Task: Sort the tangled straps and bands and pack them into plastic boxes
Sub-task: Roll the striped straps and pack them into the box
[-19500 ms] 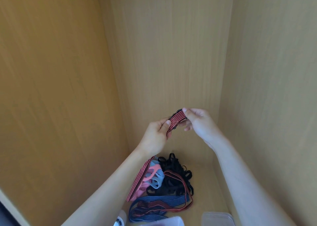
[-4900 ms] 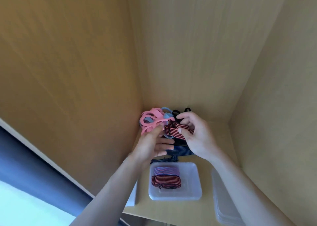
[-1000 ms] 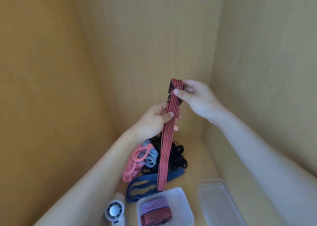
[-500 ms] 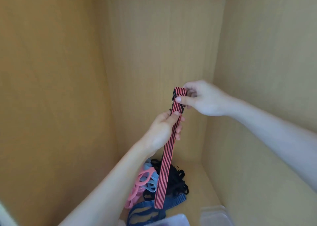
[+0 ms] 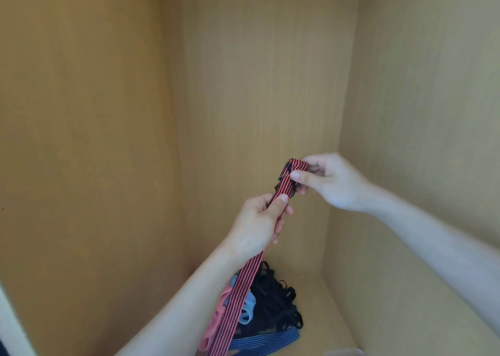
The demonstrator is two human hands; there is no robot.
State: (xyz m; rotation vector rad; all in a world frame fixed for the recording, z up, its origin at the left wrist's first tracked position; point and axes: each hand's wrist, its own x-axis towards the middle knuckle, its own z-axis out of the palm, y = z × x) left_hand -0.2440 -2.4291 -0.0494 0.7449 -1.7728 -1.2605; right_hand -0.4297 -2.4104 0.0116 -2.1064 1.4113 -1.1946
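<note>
L hand (image 5: 259, 220) curls round the red-black strap (image 5: 243, 282), thumb pressing, slid up nearer R hand (image 5: 332, 182) at 2 o'clock, which pinches the folded top end (clip there, prob.). Tail dangles over the pile (image 5: 273, 296) at 6. Folding's starting; box next, I'd guess.

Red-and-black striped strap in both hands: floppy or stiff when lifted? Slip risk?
Likely floppy: the striped strap hangs limp below the left hand and folds over at the right hand. Probably light: a thumb-and-finger pinch holds it up. Slip looks unlikely given its ribbed woven face, though its loose tail may snag the black bands beneath.
</note>
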